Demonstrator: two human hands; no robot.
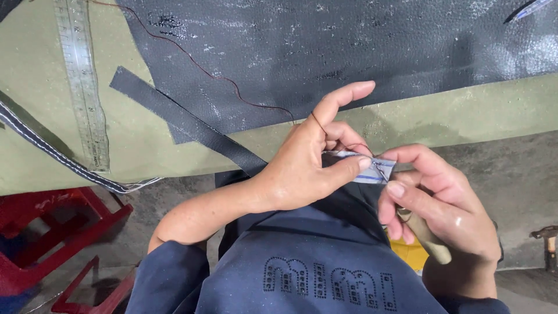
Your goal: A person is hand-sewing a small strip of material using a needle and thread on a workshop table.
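Observation:
My left hand (pixel 308 160) pinches a small white piece with blue lines (pixel 363 168) between thumb and fingers, index finger stretched out. A dark red thread (pixel 232 87) loops over that index finger and trails up across the black leather sheet (pixel 325 52). My right hand (pixel 436 200) meets the left at the small piece, thumb and forefinger closed at its right end where the thread passes; whether they hold a needle is too small to tell. The same hand grips a tan wooden handle (pixel 427 235) in its palm.
A metal ruler (pixel 84 87) lies on the green table (pixel 46 116) at left, beside a black strap (pixel 180 119) and a stitched strip (pixel 52 154). Red stools (pixel 58 227) stand below left. A hammer (pixel 546 235) lies at the far right.

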